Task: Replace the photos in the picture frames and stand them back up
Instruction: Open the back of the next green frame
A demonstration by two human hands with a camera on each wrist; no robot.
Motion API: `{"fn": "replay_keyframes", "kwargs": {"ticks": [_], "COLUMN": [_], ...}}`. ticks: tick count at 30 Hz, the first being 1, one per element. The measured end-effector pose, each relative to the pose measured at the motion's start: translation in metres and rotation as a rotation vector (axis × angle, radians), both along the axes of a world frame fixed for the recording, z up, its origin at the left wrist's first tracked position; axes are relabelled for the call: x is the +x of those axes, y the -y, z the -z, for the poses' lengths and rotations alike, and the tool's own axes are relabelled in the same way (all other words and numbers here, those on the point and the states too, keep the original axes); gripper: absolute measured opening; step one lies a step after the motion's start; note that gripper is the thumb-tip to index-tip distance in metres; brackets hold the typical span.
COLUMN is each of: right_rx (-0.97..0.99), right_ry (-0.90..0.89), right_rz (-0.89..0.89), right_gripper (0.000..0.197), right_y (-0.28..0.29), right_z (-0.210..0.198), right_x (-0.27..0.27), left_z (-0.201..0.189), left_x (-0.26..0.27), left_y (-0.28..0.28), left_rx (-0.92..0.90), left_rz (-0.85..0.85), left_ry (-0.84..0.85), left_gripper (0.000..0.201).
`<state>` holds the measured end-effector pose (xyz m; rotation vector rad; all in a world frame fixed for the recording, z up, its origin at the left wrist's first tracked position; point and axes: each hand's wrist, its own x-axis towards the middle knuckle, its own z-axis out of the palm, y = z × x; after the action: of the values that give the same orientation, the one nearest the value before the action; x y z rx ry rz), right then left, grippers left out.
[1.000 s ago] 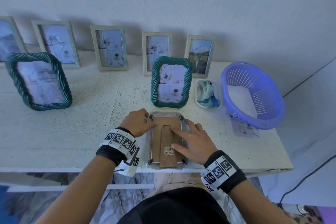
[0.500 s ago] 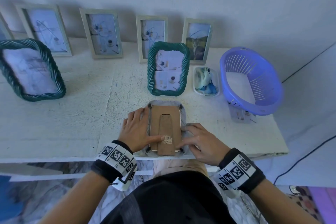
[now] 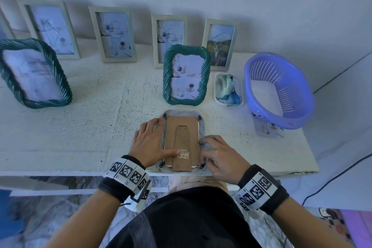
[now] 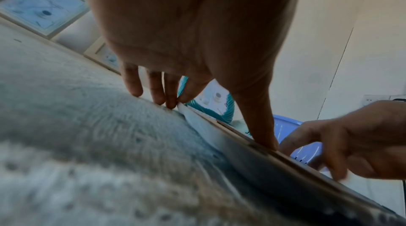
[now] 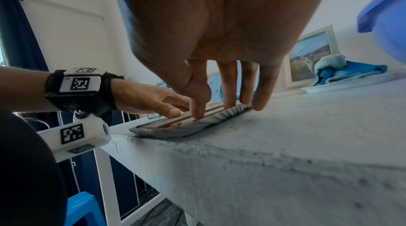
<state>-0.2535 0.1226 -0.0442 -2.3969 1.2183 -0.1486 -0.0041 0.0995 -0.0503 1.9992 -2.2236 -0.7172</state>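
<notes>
A white ribbed picture frame [image 3: 182, 137] lies face down at the table's front edge, its brown cardboard back and folded stand facing up. My left hand [image 3: 149, 143] lies flat along its left rim, and the thumb [image 4: 259, 125] presses on the back board beside a barcode sticker. My right hand [image 3: 219, 155] sits at the frame's right side. Its bent fingers [image 5: 228, 91] press down on the ribbed rim [image 5: 219, 117], with the thumb by the lower right corner clip. Nothing is lifted off the table.
A green rope frame [image 3: 186, 75] stands just behind the work, and another [image 3: 32, 74] leans at far left. Several pale frames [image 3: 112, 34] line the wall. A small tray with a cloth [image 3: 228, 88] and a purple basket [image 3: 279, 90] sit at right. The table edge [image 3: 60, 172] runs under my wrists.
My left hand slid from the frame's top left corner down its left side, thumb now on the back. My right hand left the stand for the lower right edge.
</notes>
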Motion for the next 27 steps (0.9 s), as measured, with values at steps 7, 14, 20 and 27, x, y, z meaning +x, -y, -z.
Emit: {"fn": "replay_keyframes", "kwargs": {"ticks": [7, 14, 20, 27], "right_rx": [-0.070, -0.117, -0.126, -0.112], "right_ry": [-0.166, -0.147, -0.138, -0.167], "right_rz": [0.090, 0.130, 0.152, 0.170], "right_gripper": [0.054, 0.045, 0.043, 0.047], "right_y": [0.007, 0.014, 0.016, 0.014], "right_z": [-0.005, 0.001, -0.001, -0.005], "right_x": [0.025, 0.032, 0.039, 0.049], "left_z": [0.007, 0.011, 0.012, 0.018], "left_x": [0.007, 0.034, 0.039, 0.053], "left_y": [0.001, 0.003, 0.002, 0.001], "left_rx": [0.020, 0.148, 0.156, 0.160], "left_rz": [0.051, 0.230, 0.297, 0.339], "left_ry": [0.000, -0.059, -0.048, -0.097], "left_gripper": [0.139, 0.139, 0.139, 0.125]}}
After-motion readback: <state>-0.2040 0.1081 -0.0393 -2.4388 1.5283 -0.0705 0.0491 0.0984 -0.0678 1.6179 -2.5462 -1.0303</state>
